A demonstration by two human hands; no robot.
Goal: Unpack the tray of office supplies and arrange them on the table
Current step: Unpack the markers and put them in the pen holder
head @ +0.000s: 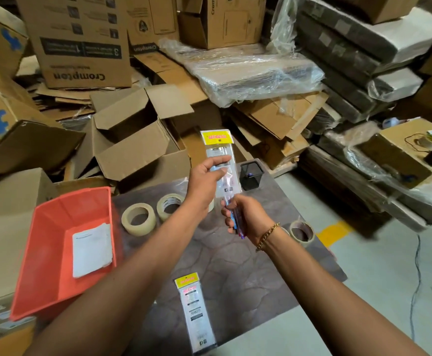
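Flat glossy packet (196, 314) — marbled tabletop (248, 273)

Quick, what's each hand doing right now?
Left hand: closed on the clear packet, holding it up.
Right hand: closed around the pens.

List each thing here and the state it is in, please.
pen packet: held up, left hand
pens: gripped, right hand
second packet: flat on table
orange tray: holds only papers
mesh holder: upright
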